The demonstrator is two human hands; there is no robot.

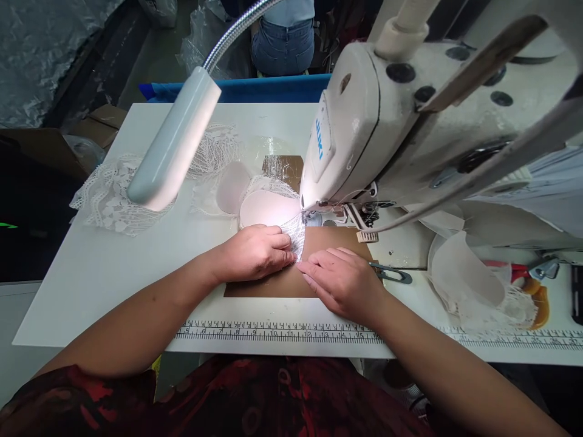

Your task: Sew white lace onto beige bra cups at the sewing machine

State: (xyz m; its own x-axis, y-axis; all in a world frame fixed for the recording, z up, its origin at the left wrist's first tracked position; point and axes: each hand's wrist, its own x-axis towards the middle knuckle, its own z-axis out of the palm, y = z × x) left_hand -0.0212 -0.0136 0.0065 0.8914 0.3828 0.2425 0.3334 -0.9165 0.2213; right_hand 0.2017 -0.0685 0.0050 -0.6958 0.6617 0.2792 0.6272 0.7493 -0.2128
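A white bra cup (268,207) with lace edging lies under the needle end of the sewing machine (346,133). My left hand (260,250) rests on its near side, fingers closed on the lace (296,235). Close beside it, my right hand (339,276) pinches the near end of the same lace with thumb and fingertips. Both hands are over a brown sheet (328,243) on the machine bed. Another pale cup (233,187) lies just left of the one being held.
A lamp (175,139) hangs over lace pieces (113,197) at left. Thread snips (392,273) lie right of my right hand. Further right are more cups (469,273) and red-handled scissors (519,270). A ruler strip (273,332) runs along the table's front. A person (283,42) sits beyond.
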